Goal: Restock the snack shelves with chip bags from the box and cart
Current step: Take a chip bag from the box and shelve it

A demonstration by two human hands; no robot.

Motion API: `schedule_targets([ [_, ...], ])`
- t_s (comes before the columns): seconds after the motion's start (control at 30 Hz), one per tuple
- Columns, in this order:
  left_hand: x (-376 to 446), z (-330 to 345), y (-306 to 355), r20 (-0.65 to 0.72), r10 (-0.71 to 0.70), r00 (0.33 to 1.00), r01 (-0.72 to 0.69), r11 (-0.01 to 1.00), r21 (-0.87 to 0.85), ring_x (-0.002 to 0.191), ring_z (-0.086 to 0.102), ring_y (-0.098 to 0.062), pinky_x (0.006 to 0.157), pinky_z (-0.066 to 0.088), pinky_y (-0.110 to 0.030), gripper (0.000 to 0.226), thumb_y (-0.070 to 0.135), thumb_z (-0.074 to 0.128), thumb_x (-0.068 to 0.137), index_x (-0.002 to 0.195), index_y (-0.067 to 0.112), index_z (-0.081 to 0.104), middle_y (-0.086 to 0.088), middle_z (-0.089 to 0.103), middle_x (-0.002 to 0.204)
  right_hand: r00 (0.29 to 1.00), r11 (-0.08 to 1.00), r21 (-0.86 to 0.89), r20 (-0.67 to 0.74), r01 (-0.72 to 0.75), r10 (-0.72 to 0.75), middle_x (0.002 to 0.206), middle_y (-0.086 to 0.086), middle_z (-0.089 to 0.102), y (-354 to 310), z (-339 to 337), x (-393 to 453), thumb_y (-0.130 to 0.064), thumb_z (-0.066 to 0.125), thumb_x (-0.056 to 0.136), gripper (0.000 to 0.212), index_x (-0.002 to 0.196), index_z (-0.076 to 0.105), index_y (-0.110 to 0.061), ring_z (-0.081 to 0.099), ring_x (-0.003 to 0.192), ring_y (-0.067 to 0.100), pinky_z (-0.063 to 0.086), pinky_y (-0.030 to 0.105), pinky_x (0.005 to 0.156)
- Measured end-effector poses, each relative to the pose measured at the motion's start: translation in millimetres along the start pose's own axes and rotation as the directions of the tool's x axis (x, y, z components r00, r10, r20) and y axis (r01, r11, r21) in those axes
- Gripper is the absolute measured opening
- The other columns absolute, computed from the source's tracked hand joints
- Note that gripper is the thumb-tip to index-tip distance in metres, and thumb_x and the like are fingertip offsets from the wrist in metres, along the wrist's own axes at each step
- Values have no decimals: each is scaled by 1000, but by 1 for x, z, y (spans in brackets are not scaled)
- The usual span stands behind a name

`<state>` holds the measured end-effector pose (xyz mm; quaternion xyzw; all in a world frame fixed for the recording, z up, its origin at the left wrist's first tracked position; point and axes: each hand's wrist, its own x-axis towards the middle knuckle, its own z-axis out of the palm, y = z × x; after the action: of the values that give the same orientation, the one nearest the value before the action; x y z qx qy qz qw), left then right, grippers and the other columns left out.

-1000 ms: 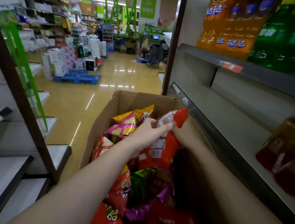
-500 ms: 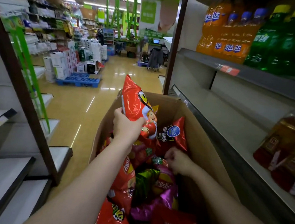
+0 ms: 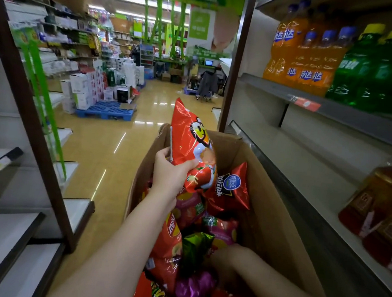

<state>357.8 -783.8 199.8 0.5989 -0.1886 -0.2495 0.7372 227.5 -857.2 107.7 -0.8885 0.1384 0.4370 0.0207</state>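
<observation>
The left hand [image 3: 169, 172] grips a glossy, crinkled red chip bag [image 3: 191, 145] by its lower edge, thumb across the front, holding it upright above the open brown cardboard box [image 3: 271, 202]. Just right of that grip a red foil bag with a blue round logo [image 3: 230, 189] leans on the box wall. Below the grip lie heaped shiny bags, among them a green foil bag [image 3: 196, 245] and a purple bag [image 3: 193, 288]. The right hand [image 3: 224, 259] is sunk among them, its fingers hidden, so its hold cannot be told.
</observation>
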Motion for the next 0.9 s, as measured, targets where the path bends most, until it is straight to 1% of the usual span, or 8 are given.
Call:
schedule_targets([
  [0.23,1,0,2,66,81,995,-68,981,-182,97,70,-27,80,59,-42,67,13,81,73,132,11,49,-9,68,116,941,977,126,-272,-174,203,130,3,61,25,-22,-40,-69,70,69,84,138,47,-28,59,116,25,47,33,94],
  [0.37,-1,-1,8,70,153,986,-116,922,-370,89,71,-25,73,59,-36,60,11,77,71,127,6,56,-14,70,114,910,949,216,-299,-230,288,118,2,68,37,-20,-51,-73,71,64,85,128,52,-21,64,105,23,50,32,85],
  [0.43,-4,-2,12,51,148,988,-106,875,-473,87,70,-24,78,59,-39,56,10,74,73,127,3,56,-16,68,116,893,935,263,-321,-237,316,112,3,68,41,-18,-58,-71,69,68,76,119,55,-16,63,95,23,48,32,79],
  [0.5,-4,-7,14,29,143,989,-103,829,-549,88,69,-25,84,56,-45,58,13,74,74,128,3,55,-16,67,116,865,910,334,-348,-245,361,94,2,64,48,-16,-66,-69,66,74,60,98,57,-15,57,83,22,45,30,72],
  [0.6,-5,-13,16,26,129,991,-89,801,-592,78,71,-19,63,57,-34,45,14,68,83,126,7,57,-10,69,103,808,829,521,-390,-202,442,68,-3,48,64,-11,-83,-66,64,78,50,68,47,-19,49,65,18,38,28,59],
  [0.67,-7,-15,17,32,102,994,-63,796,-603,78,72,-19,57,57,-32,48,18,70,79,125,8,57,-10,70,106,775,737,666,-403,-117,487,67,-3,46,73,-7,-92,-65,66,76,50,68,49,-19,44,57,14,34,25,52],
  [0.8,-11,-12,18,51,91,995,-41,791,-611,92,70,-25,78,58,-42,61,21,72,74,131,7,55,-15,68,118,656,679,727,-464,-103,596,83,0,55,78,0,-102,-72,59,78,60,92,56,-13,51,69,15,39,28,61],
  [0.9,-17,-8,20,51,80,996,-32,792,-610,80,72,-19,67,60,-34,58,19,69,75,130,7,54,-9,71,103,441,644,761,-552,-82,708,99,1,62,77,-2,-109,-88,48,68,86,109,52,-12,62,84,18,53,32,75],
])
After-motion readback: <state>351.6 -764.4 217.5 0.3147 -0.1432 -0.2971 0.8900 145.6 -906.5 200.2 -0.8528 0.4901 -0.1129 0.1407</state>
